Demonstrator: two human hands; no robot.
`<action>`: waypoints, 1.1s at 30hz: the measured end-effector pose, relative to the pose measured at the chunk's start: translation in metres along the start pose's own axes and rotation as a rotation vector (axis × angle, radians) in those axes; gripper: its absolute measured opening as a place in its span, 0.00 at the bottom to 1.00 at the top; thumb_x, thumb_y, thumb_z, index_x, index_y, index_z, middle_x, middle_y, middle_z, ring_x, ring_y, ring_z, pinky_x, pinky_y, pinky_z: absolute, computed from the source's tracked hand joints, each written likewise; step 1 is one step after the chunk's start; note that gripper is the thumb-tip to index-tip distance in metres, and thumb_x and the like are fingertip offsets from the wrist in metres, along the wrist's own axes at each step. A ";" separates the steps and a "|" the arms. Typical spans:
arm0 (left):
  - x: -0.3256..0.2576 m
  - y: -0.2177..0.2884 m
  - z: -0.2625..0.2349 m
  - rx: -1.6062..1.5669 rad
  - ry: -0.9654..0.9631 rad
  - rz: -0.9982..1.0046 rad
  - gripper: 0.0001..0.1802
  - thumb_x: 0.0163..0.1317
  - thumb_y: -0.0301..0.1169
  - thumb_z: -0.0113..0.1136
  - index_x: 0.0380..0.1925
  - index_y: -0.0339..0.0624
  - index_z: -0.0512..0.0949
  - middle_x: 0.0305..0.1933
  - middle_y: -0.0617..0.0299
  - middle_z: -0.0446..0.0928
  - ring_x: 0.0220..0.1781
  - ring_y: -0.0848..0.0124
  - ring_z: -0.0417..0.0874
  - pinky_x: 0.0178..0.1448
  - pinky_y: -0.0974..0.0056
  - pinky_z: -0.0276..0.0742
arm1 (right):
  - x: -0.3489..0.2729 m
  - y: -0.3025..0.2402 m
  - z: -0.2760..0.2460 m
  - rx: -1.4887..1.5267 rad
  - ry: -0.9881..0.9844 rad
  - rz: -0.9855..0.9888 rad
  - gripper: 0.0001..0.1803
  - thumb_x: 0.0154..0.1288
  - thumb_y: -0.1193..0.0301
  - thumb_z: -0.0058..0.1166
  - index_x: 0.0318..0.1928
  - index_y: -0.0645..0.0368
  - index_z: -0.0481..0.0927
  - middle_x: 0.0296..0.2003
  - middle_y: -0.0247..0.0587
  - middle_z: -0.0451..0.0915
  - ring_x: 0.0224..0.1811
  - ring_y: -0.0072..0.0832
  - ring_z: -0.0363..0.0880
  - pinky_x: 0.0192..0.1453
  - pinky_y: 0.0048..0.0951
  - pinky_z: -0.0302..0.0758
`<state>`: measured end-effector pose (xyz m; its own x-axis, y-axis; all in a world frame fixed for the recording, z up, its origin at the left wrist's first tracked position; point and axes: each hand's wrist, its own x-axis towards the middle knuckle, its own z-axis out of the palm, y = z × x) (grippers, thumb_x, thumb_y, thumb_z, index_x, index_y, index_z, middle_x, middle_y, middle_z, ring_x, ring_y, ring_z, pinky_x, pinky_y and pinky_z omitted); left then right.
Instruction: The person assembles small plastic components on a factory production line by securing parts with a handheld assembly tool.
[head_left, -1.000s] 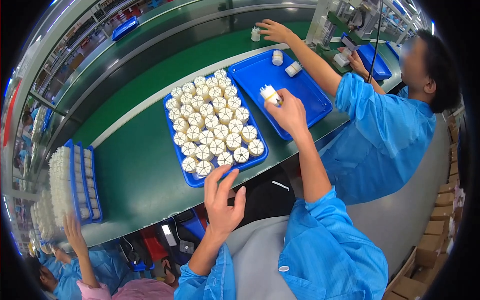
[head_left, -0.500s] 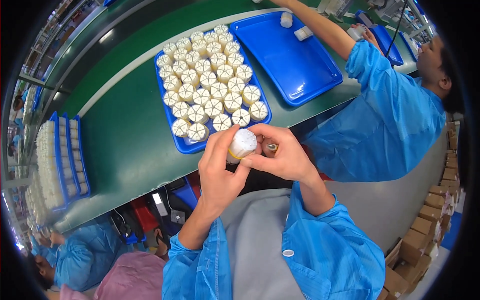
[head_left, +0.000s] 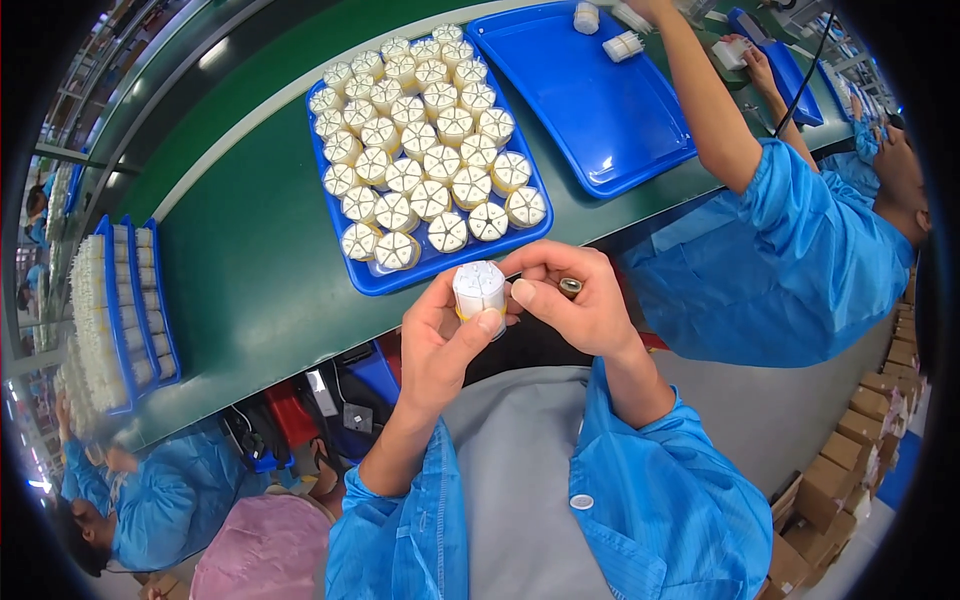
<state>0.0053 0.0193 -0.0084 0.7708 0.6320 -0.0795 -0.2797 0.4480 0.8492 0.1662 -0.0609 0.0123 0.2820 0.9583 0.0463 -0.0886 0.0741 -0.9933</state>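
My left hand (head_left: 436, 335) wraps its fingers and thumb around a white ribbed bundle (head_left: 479, 288), roughly cylindrical, with a yellow band near its lower end. It is held upright just off the front edge of the bench. Close beside it, my right hand (head_left: 582, 305) is closed, its thumb and finger near the bundle's right side. A small round metal-ended thing (head_left: 570, 287) shows in its curled fingers; the rest of that is hidden. Beyond my hands lies a blue tray (head_left: 375, 285) with many similar white bundles (head_left: 447, 232), their tops split into wedges.
A second blue tray (head_left: 620, 140) at the far right bears a few white bundles. Blue trays (head_left: 124, 310) of white pieces stand stacked at the left of the green bench (head_left: 240, 290). A co-worker in a blue smock (head_left: 740, 270) reaches over the bench at right.
My right thumb and fingers have drawn off the bundle a little. The bundle now stands more upright in my left hand. The co-worker's arm at right has swung toward the far tray's right side.
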 end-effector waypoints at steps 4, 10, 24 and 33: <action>0.000 -0.004 0.000 -0.052 -0.011 -0.036 0.26 0.62 0.33 0.61 0.57 0.30 0.70 0.52 0.51 0.78 0.49 0.67 0.82 0.58 0.60 0.77 | -0.002 0.007 -0.001 0.099 0.016 0.003 0.08 0.67 0.77 0.54 0.43 0.69 0.79 0.25 0.36 0.81 0.29 0.17 0.79 0.34 0.20 0.75; 0.000 -0.008 0.000 -0.198 -0.055 -0.067 0.27 0.61 0.33 0.60 0.57 0.31 0.68 0.56 0.47 0.76 0.58 0.59 0.79 0.65 0.54 0.72 | -0.005 0.011 -0.004 0.152 0.084 0.009 0.07 0.69 0.75 0.53 0.41 0.69 0.79 0.27 0.36 0.81 0.30 0.17 0.79 0.35 0.20 0.76; 0.003 -0.009 -0.002 0.338 -0.278 0.553 0.25 0.48 0.16 0.64 0.49 0.43 0.75 0.62 0.43 0.70 0.66 0.48 0.71 0.65 0.50 0.70 | -0.007 0.007 -0.011 0.015 0.189 -0.051 0.07 0.69 0.74 0.52 0.36 0.66 0.80 0.28 0.31 0.80 0.30 0.11 0.72 0.32 0.16 0.67; 0.000 0.007 0.002 0.872 -0.128 0.839 0.23 0.41 0.23 0.71 0.41 0.51 0.82 0.53 0.53 0.74 0.57 0.52 0.75 0.58 0.53 0.76 | -0.008 0.007 -0.010 0.002 0.201 -0.035 0.08 0.69 0.73 0.53 0.35 0.65 0.81 0.25 0.27 0.76 0.27 0.09 0.66 0.29 0.16 0.62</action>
<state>0.0042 0.0214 -0.0018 0.6000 0.4327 0.6729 -0.2773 -0.6765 0.6823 0.1728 -0.0712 0.0044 0.4699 0.8808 0.0583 -0.0777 0.1070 -0.9912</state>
